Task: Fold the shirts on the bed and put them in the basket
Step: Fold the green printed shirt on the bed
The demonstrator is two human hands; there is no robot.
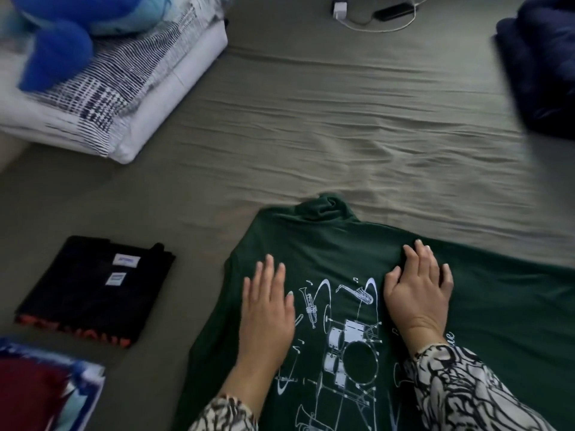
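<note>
Pressing green shirt (326, 244) flat on bed (311, 119): left hand (267, 306) flat, fingers straight; right hand (417, 290) fingers bent, resting on cloth.

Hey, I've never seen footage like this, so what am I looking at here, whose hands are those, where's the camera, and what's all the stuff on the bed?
There is no machine here. One wide-angle camera worn on a person's head looks forward and down, so the hands you see are the wearer's own, in patterned sleeves.

Both rest on a dark green shirt with a white print of drums and horns, spread on the olive bed sheet. The left hand lies flat with straight fingers. The right hand presses down with slightly bent fingers. Neither holds anything.

To the left lies a folded black shirt, and nearer the corner a red and blue folded item. Farther back sit folded patterned bedding under a blue plush toy, a charger with cable, and dark blue fabric at the right edge. No basket is in view.
</note>
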